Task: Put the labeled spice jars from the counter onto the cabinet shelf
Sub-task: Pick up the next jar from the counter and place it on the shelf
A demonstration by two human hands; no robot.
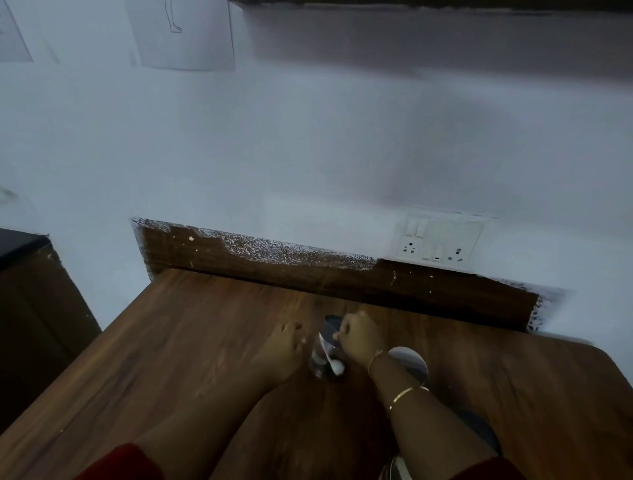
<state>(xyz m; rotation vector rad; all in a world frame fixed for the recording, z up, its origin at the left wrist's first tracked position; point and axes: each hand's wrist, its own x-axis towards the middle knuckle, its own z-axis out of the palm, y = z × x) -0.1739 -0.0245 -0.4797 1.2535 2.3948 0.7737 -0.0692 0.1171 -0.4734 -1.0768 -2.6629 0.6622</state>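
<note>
A clear, labelled spice jar (325, 359) is gripped near its top by the right hand (359, 337) on the wooden surface (205, 342), with the left hand (282, 347) laid against its side; whether that hand's grasp is closed cannot be told. A second jar (409, 363) is seen just behind the right wrist. A firm, upright hold is judged necessary before any lift toward the cabinet shelf, unseen here.

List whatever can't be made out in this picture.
All head view.
Label on the jar: motion-blurred, partly covered by the right hand.
Grip of the left hand on the jar: blurred.
Shelf of the cabinet: cut off by the top edge.
A metallic object: cropped by the bottom edge.
</note>
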